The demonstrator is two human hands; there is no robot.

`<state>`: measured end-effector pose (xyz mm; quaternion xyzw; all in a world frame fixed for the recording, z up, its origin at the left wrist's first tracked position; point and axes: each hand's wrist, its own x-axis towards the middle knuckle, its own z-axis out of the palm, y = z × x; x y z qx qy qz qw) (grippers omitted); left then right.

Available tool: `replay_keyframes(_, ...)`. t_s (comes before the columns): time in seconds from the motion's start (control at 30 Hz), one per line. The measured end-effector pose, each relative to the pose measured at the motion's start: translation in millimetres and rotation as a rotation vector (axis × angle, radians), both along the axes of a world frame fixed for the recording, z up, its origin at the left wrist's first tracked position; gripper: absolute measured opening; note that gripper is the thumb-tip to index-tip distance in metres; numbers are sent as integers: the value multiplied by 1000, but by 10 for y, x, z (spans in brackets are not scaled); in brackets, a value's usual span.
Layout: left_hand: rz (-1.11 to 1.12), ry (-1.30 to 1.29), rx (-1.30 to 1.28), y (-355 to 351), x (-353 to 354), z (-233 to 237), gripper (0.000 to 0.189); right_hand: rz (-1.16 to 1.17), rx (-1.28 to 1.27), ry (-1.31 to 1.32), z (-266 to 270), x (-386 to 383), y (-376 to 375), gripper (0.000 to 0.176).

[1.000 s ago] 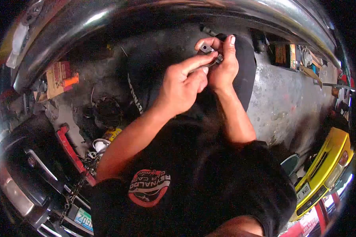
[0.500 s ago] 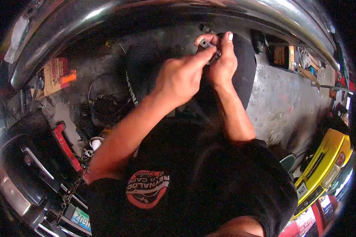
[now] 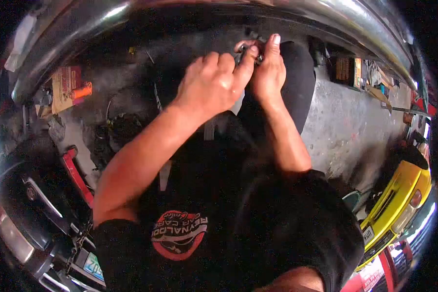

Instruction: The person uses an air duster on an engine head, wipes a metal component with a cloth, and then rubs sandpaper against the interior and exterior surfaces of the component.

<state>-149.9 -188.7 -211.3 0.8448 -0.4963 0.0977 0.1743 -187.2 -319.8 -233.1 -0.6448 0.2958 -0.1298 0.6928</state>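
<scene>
Both my hands meet at the top centre of the head view, just under a curved chrome edge (image 3: 336, 22). My right hand (image 3: 267, 73) pinches a small grey metal part (image 3: 246, 49) between thumb and fingers. My left hand (image 3: 209, 85) is curled closed against it, the thumb pressing on the same part from the left. Most of the part is hidden by the fingers. A black rounded tyre-like shape (image 3: 299, 87) lies right behind my hands. My black shirt with a red logo (image 3: 179, 232) fills the lower frame.
A stained concrete floor (image 3: 345, 117) lies to the right. A yellow car front (image 3: 399, 204) sits at lower right. A dark car front with a chain and plate (image 3: 29, 204) is at lower left, beside a red bar (image 3: 75, 175). A cardboard box with an orange item (image 3: 68, 90) sits upper left.
Both hands have moved up toward the chrome edge. My left hand has rolled over and closed tighter, so the grey part that showed before is now mostly covered.
</scene>
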Motion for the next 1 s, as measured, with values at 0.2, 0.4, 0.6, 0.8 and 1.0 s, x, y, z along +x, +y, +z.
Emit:
replay_keyframes(0.2, 8, 709, -629, -145, -175, -320, 43, 10, 75, -77, -131, -58, -37, 76)
replay_keyframes(0.4, 66, -2, -102, 50, -30, 70, 42, -56, 99, -83, -146, 20, 25, 76)
replay_keyframes(0.6, 217, 586, -725, 104, -133, 128, 27, 124, 482, -323, -99, -103, -91, 70)
replay_keyframes(0.8, -38, 387, -694, 1, -305, 37, 39, 134, 504, -372, -138, -134, -114, 73)
replay_keyframes(1.0, -106, 229, -681, -210, -191, -223, 41, 121, 351, -253, -93, -186, -93, 74)
